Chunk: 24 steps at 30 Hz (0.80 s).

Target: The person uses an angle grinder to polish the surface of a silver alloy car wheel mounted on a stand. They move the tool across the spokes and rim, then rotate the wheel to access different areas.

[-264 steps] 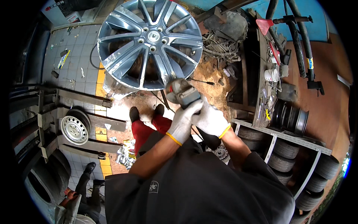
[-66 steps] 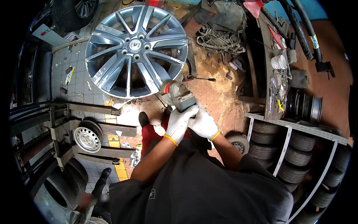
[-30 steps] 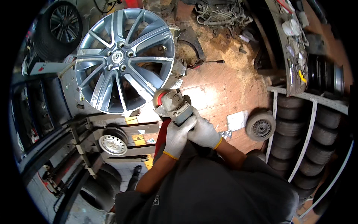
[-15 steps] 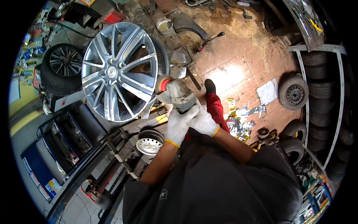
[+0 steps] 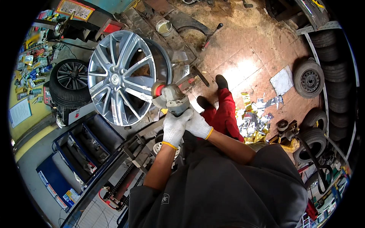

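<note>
Both my hands, in white knit gloves with yellow cuffs, grip a grey angle grinder (image 5: 176, 99). My left hand (image 5: 174, 130) wraps round its body from the left. My right hand (image 5: 199, 125) closes on it from the right, against the left one. A red-backed disc (image 5: 157, 89) on the grinder's head meets, or nearly meets, the right edge of a silver alloy wheel rim (image 5: 116, 79); the exact contact is hard to see. The rim stands with its spoked face toward me, its machined spokes bright and its barrel behind.
A tyre-mounted wheel (image 5: 70, 79) lies left of the rim. Blue trays (image 5: 85, 142) are at lower left. A bucket (image 5: 164, 28) stands beyond the rim. Foil scraps (image 5: 254, 119) litter the floor by my feet. Rightward are a steel wheel (image 5: 310, 79) and racked tyres (image 5: 334, 76).
The whole view has shifted. The grinder's disc has moved left, closer against the rim's right edge. A second dark shoe has come into sight. Both hands keep their hold.
</note>
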Available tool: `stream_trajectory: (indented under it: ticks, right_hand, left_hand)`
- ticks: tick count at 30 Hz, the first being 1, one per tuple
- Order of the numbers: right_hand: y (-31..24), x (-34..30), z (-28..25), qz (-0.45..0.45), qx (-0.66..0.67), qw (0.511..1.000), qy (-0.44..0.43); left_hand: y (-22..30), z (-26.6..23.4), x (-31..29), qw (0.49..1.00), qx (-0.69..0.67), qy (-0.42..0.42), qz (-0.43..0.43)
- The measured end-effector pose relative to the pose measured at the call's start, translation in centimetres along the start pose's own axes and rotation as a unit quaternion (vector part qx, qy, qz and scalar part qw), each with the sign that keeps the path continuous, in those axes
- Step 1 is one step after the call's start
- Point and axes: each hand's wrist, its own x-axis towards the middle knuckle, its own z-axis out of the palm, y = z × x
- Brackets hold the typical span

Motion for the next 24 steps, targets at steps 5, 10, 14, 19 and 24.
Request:
stream_trajectory:
  ticks: [5, 10, 14, 19, 24]
  right_hand:
    - [0.0, 0.3, 0.1, -0.002, -0.002, 1.0, -0.015]
    - [0.1, 0.3, 0.5, -0.025, -0.033, 0.999, -0.025]
    - [-0.6, 0.4, 0.4, -0.018, -0.015, 0.999, -0.039]
    - [1.1, -0.1, 0.7, 0.019, -0.005, 1.0, -0.025]
    - [2.0, 0.7, 1.1, -0.026, 0.014, 0.999, -0.023]
  left_hand:
    - [1.6, 0.1, -0.6, 0.999, -0.008, -0.008, 0.029]
    - [0.7, -0.2, -0.6, 0.999, -0.021, 0.013, 0.028]
    - [1.6, -0.4, -0.6, 1.0, -0.014, -0.008, 0.024]
    - [0.6, -0.1, -0.5, 1.0, -0.009, 0.015, 0.02]
    - [0.4, -0.2, -0.2, 0.999, -0.013, 0.018, 0.033]
